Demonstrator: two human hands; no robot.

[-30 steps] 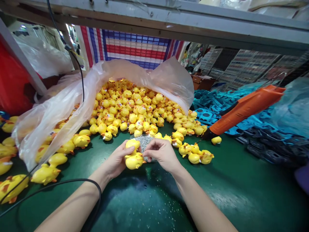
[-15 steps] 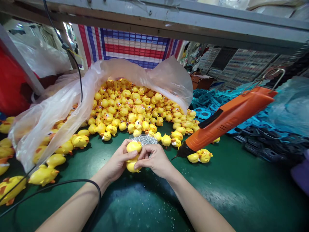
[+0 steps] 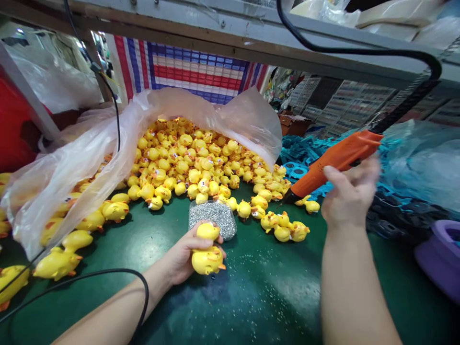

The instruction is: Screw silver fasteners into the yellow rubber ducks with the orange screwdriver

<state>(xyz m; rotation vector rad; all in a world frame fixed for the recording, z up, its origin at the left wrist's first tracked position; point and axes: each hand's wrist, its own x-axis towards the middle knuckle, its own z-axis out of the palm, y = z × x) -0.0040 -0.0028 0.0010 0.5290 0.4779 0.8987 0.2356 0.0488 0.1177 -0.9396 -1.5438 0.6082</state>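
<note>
Head camera: the left hand [image 3: 185, 258] is curled around a yellow duck toy [image 3: 207, 261], its thumb lying across the narrow middle between the toy's two rounded parts and its fingertips showing on the far side. The toy is above the green desk [image 3: 294, 273], and its upper part overlaps the near edge of a clear tray [image 3: 235, 232] filled with small silvery pieces [image 3: 212, 213]. The right hand [image 3: 350, 191], blurred, is raised at an orange power tool [image 3: 338, 155], the thumb overlapping the tool's side and the fingers partly spread; whether it has a firm hold I cannot tell. A black cord [image 3: 406, 103] runs from the tool's upper end, while the dark tip slants down to the left, toward the desk. Beyond the tray, a large heap of yellow ducks [image 3: 194, 158] spills from under a translucent plastic sheet [image 3: 86, 177]. To the tray's right, a small group of ducks [image 3: 269, 221] lies close together on the desk. Turquoise parts [image 3: 296, 170] are piled behind the tool, with black parts [image 3: 383, 215] to the right of the right hand and a purple object [image 3: 440, 258] nearer the viewer. A thin black cable [image 3: 108, 270] loops over the left forearm.
</note>
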